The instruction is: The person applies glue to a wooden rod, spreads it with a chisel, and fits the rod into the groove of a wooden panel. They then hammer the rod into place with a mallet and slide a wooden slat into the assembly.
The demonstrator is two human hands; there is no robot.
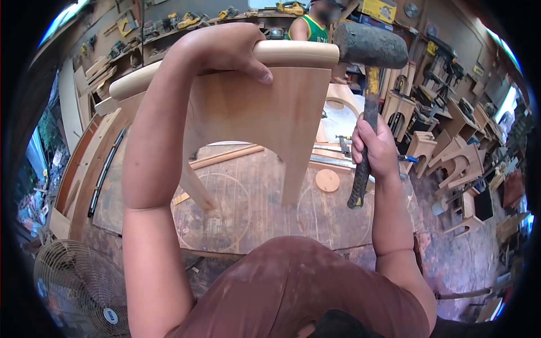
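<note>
A pale wooden stool [253, 104] with a rounded top edge and an arched side stands on the worn wooden work table [270, 225]. My left hand [236, 50] is wrapped over the stool's top, thumb on its near side. In my right hand [375, 143] is a mallet [372, 45], gripped round its dark, worn handle. The mallet's thick black head is up at the right end of the stool's top; whether the two touch I cannot tell.
A round wooden disc [327, 181], clamps [344, 144] and wood strips lie on the table. A fan [79, 287] stands lower left. Wooden stool parts [456, 163] are stacked at right. Behind the stool is a person [310, 28] in a green top; power tools line a shelf.
</note>
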